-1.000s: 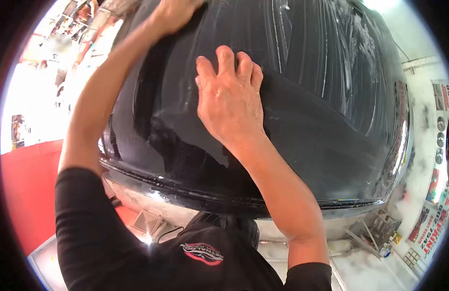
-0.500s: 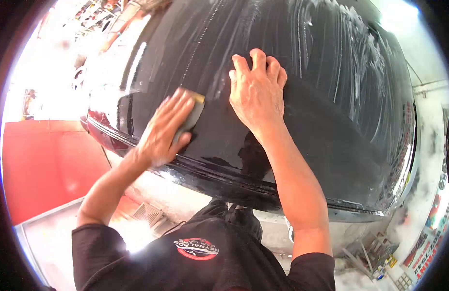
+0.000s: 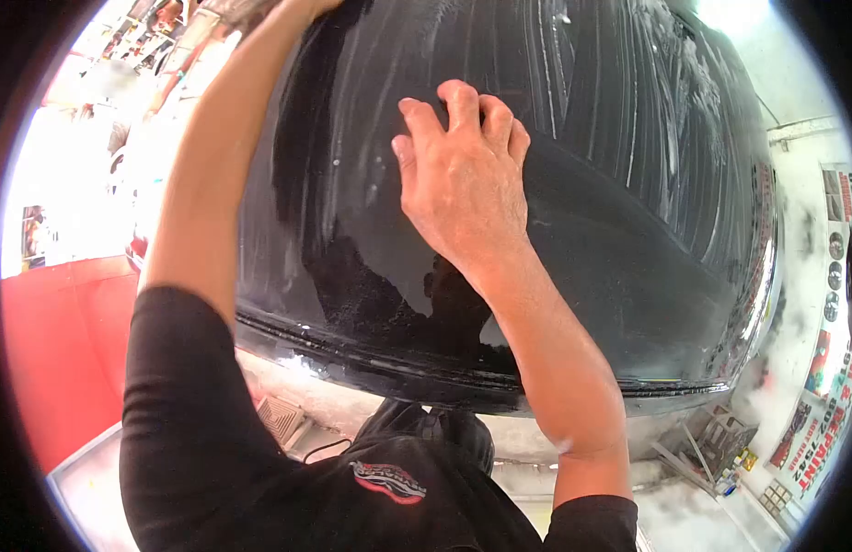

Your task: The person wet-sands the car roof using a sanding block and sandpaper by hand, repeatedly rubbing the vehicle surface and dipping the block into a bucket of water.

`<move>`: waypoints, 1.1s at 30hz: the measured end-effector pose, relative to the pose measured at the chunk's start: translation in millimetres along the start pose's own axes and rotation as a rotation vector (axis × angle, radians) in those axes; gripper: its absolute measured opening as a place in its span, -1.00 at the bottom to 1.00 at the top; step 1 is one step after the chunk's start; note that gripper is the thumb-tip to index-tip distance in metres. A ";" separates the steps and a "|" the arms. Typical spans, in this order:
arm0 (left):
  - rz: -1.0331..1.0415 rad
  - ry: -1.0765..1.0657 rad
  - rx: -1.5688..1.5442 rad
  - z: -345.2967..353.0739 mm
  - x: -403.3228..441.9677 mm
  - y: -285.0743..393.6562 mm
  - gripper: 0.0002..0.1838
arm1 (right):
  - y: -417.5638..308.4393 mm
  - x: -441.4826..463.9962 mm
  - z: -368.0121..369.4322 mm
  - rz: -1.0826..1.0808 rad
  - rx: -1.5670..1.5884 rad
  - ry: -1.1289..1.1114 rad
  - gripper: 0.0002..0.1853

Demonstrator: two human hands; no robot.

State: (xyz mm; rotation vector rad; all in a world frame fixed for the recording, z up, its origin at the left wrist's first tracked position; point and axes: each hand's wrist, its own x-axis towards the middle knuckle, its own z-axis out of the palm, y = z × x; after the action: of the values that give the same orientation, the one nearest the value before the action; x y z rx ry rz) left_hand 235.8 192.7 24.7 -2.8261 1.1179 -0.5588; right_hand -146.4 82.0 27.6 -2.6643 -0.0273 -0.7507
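My right hand [image 3: 467, 179] rests on the dark, wet car panel [image 3: 592, 248], fingers bent and apart, with nothing visible in it. Up at the top edge, only the base of my left hand [image 3: 317, 5] shows; its fingers and anything they hold are cut off. My left forearm stretches up along the panel's left side. White, streaky liquid [image 3: 670, 120] covers the upper right of the panel. Dark wet patches and reflections lie left of and below my right hand.
The panel's trim edge [image 3: 371, 359] curves in front of my body. At left stands a red panel [image 3: 67, 340]. A metal frame [image 3: 711, 446] sits low at the right, near a wall with printed signs [image 3: 822, 432]. Cluttered items fill the bright upper left.
My left hand, flat on a grey pad with a yellowish edge near the panel's lower left half a second ago, has moved up and forward. My right hand stays on the panel as the view shifts.
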 end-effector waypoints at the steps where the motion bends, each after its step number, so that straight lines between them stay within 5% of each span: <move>1: 0.039 -0.035 0.070 -15.9 -33.1 7.2 -0.63 | 0.4 1.8 -1.2 -0.005 -0.009 -0.005 -0.67; 2: 0.209 0.180 0.038 -13.1 -93.3 6.9 -0.59 | -1.4 3.8 -4.7 0.007 -0.005 -0.008 -0.68; 3: 0.063 0.069 -0.274 -50.9 -167.5 31.2 -0.48 | -2.2 4.1 -5.9 0.008 -0.004 -0.011 -0.69; 5: -0.210 -0.150 -0.382 -126.8 -288.2 77.4 -0.49 | -3.3 3.6 -2.1 -0.006 -0.026 0.013 -0.69; 8: -0.155 -0.149 -0.482 -167.9 -405.4 88.7 -0.52 | -8.4 2.9 -2.6 0.009 -0.068 -0.047 -0.65; 11: -0.066 -0.122 -0.410 -145.9 -380.3 65.8 -0.50 | -7.4 5.7 -3.4 0.000 -0.088 -0.062 -0.63; 15: -0.118 0.015 -0.330 -63.5 -195.3 2.3 -0.52 | -7.1 6.9 -5.2 0.009 -0.091 -0.045 -0.63; 18: -0.113 -0.154 -0.059 -19.3 -39.4 -39.9 -0.55 | -5.5 5.7 -4.3 0.012 -0.069 -0.044 -0.63; 19: -0.030 -0.179 0.145 2.2 -9.4 -52.4 -0.55 | -4.1 4.4 -4.7 0.016 -0.063 -0.039 -0.63; 21: -0.113 -0.160 -0.028 1.7 5.0 -35.7 -0.52 | -5.4 5.3 -6.1 0.016 -0.031 -0.025 -0.64; 25: 0.042 0.262 -0.081 10.7 -68.2 -28.7 -0.46 | -4.6 3.9 -5.5 0.003 -0.047 -0.043 -0.62; 30: 0.011 -0.119 -0.430 -143.3 -317.7 85.5 -0.53 | -7.2 2.3 -4.2 -0.004 -0.081 -0.046 -0.63; 33: 0.063 -0.128 -0.442 -148.0 -339.6 74.7 -0.48 | -10.0 3.5 -3.7 -0.006 -0.097 -0.031 -0.64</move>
State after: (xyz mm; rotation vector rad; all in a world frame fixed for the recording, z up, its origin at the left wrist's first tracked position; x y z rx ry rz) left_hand -93.1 377.7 43.6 -3.1107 1.4529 -0.1311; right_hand -146.4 89.7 35.8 -2.7685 -0.0065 -0.7299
